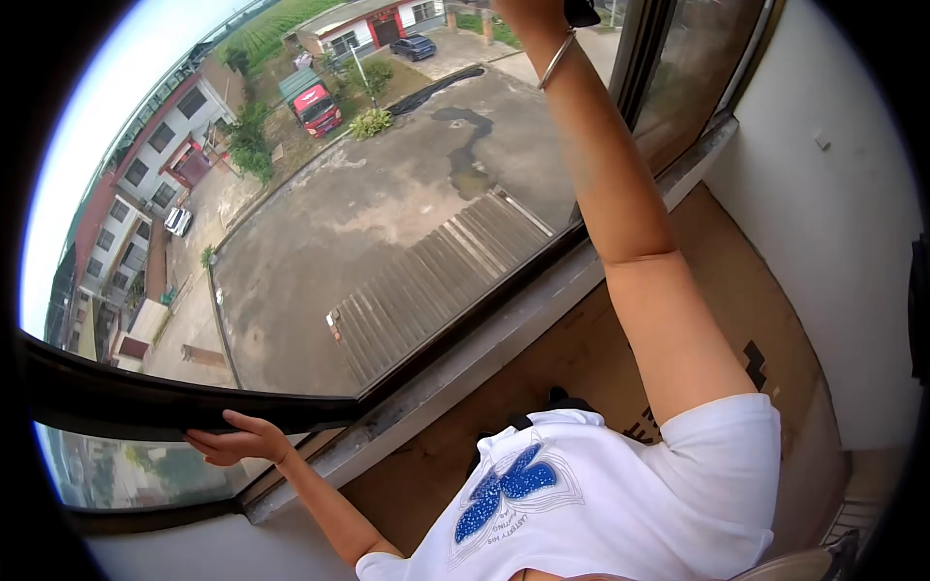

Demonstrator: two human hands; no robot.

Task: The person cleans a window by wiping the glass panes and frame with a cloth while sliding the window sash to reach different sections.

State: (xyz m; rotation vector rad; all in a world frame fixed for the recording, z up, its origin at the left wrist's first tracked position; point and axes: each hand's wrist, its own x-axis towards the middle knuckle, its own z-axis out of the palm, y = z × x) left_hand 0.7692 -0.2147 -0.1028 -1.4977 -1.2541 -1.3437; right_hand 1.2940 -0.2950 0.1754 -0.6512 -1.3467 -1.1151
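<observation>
My left hand is at the lower left, its fingers stretched out and the thumb apart. It lies against the lower edge of a dark window frame or very close to it. My right arm reaches up across the window opening, with a silver-coloured bangle at the wrist. The top of the picture cuts off my right hand, so its fingers do not show. Beside it is a small black object, too cropped to name; whether the hand grips it I cannot make out.
A pale window sill runs diagonally below the frame. To the right stands a white wall, above brown floor covering. Outside, far below, lie a concrete yard, a ribbed roof, a red truck and buildings.
</observation>
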